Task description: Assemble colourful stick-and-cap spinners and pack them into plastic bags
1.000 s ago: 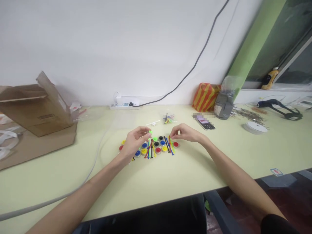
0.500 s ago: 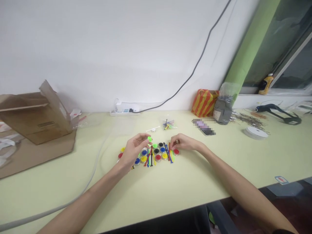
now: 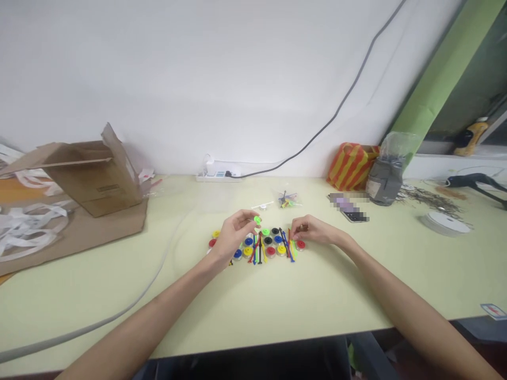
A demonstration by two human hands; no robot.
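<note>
Left hand: the left hand (image 3: 233, 236) sits at frame centre-left, fingers and thumb narrowed on a bright green plastic disc (image 3: 257, 219), held clear above the array.
Right hand: the right hand (image 3: 312, 230) rests at the array's right end, its fingers (image 3: 295, 229) curled into a narrow pinch. Whether they hold a small item cannot be determined.
Array: coloured discs (image 3: 270, 251) in red, yellow, blue, green and black lie in rows at frame centre, with coloured plastic strips (image 3: 259, 249) laid among them. The long axis of the array runs left to right, across the person's front.
Relation: the held disc lies up and to the right of the left hand, toward the array's centre. The left hand is over the left half; the right hand is nearer the right end.
Surface: a pale yellow-green tabletop (image 3: 317, 311) carries everything; a grey cable (image 3: 119, 312) crosses it at lower left.
Mid-table: a small heap of plastic parts (image 3: 287, 199) lies beyond the array, and a partly blurred phone (image 3: 350, 214) lies to its right.
Right side: a white roll (image 3: 444, 222) lies on the table, near metal clippings (image 3: 431, 199).
Far edge: a power strip (image 3: 217, 178) stands at the wall, a striped bag (image 3: 351, 166) and grey sack (image 3: 384, 184) at upper right, and a cardboard box (image 3: 99, 179) at upper left.
</note>
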